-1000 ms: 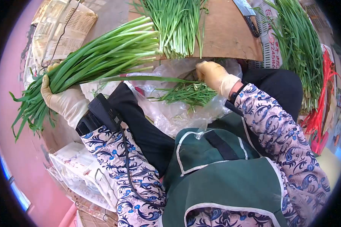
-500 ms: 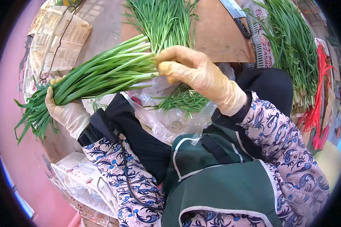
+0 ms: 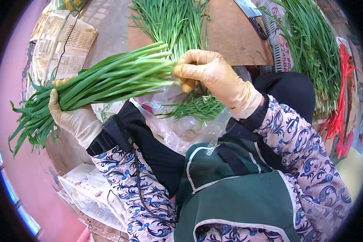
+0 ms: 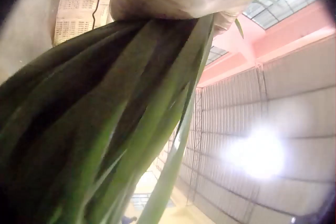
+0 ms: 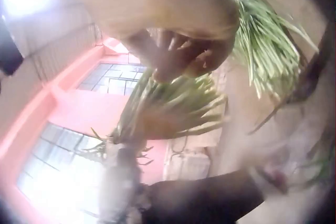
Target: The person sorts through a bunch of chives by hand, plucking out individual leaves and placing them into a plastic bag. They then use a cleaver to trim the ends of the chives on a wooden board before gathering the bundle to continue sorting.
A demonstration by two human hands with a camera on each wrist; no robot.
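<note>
A bunch of garlic chives (image 3: 113,76) lies across my left hand (image 3: 74,117), which grips it near the leafy end, with the pale stem ends pointing right. Wide leaves (image 4: 105,124) fill much of the left wrist view, below the gloved hand. At the stem ends, my right hand (image 3: 213,78) pinches stalks at the bunch's edge between thumb and forefinger. Both hands wear pale yellowish gloves. Loose green trimmings (image 3: 199,107) lie on clear plastic (image 3: 175,135) over the lap, below the right hand.
Another bunch of chives (image 3: 171,24) lies on a brown board (image 3: 234,44) at the back. A knife (image 3: 254,20) rests near the board's right edge. More chives (image 3: 314,56) are piled on a white crate (image 3: 280,48), beside red strips (image 3: 343,101). Newspaper-lined baskets (image 3: 66,40) stand at left.
My right hand has moved left from above the trimmings, where it held a long leaf, to the bunch's stem ends. The left hand still holds the bunch, slightly shifted.
</note>
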